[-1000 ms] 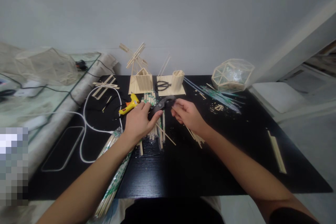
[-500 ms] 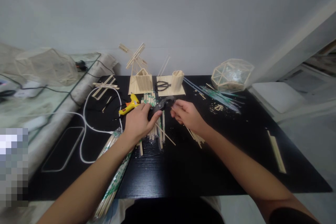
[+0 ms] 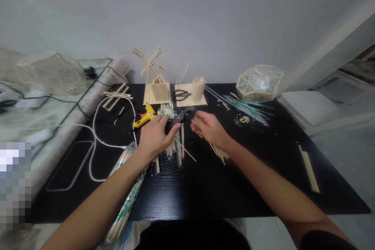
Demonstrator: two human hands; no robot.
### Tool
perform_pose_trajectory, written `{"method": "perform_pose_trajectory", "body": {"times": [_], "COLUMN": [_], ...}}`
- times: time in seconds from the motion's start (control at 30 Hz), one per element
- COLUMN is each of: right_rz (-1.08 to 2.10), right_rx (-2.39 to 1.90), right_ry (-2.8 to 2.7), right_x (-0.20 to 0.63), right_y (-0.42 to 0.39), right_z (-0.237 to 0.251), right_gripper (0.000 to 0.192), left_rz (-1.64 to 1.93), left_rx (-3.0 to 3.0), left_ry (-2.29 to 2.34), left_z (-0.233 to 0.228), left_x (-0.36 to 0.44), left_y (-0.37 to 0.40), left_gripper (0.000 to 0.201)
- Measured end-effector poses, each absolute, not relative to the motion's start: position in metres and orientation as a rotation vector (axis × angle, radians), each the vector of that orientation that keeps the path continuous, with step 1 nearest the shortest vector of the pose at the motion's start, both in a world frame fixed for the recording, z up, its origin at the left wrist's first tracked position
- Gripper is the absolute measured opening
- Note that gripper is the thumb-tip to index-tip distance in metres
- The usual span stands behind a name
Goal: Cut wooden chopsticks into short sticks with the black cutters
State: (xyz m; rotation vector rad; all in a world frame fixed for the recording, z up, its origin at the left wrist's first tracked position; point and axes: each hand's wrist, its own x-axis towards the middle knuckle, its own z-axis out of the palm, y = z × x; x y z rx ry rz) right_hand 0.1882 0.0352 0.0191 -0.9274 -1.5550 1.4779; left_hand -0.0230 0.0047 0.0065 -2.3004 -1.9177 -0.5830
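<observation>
My left hand (image 3: 154,136) grips the handles of black cutting pliers (image 3: 183,116) above a pile of wooden sticks (image 3: 172,144) on the black table (image 3: 252,172). My right hand (image 3: 208,128) pinches a thin wooden stick (image 3: 195,125) whose end is at the pliers' jaws. Both hands are close together near the table's middle.
A yellow glue gun (image 3: 144,116) with a white cord lies left of the hands. Behind stand a stick windmill house (image 3: 156,86), a stick cup (image 3: 198,88), black scissors (image 3: 181,95) and a geodesic stick dome (image 3: 259,83). A wrapped stick bundle (image 3: 125,199) hangs over the front edge. Flat sticks (image 3: 309,168) lie at the right.
Almost nothing moved; my right hand shifted slightly and the stick now shows at the pliers' jaws.
</observation>
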Motion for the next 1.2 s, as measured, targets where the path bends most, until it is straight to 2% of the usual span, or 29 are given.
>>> {"method": "perform_pose_trajectory", "body": {"times": [0.2, 0.5, 0.8, 0.97, 1.2], "right_rz": [1.532, 1.521, 1.484, 1.464, 1.412], "right_rx": [-0.932, -0.899, -0.936, -0.928, -0.940], "right_ry": [-1.506, -1.540, -1.572, -1.591, -1.633], "right_x": [0.1876, 0.1887, 0.1889, 0.1890, 0.1905], "right_y": [0.0356, 0.0365, 0.0377, 0.0390, 0.0388], "right_z": [0.0186, 0.0209, 0.0185, 0.0155, 0.0180], "right_gripper": [0.027, 0.035, 0.034, 0.025, 0.035], "left_rz": [-0.572, -0.601, -0.603, -0.534, -0.573], "left_rx": [-2.298, -2.304, -2.306, -2.332, -2.338], "left_ry": [-1.936, -1.894, -1.889, -1.936, -1.878], "left_z": [0.0071, 0.0059, 0.0071, 0.0071, 0.0072], "left_x": [-0.0225, -0.0230, -0.0224, -0.0232, -0.0233], "left_y": [0.0042, 0.0048, 0.0048, 0.0047, 0.0055], "left_gripper": [0.053, 0.057, 0.055, 0.054, 0.054]}}
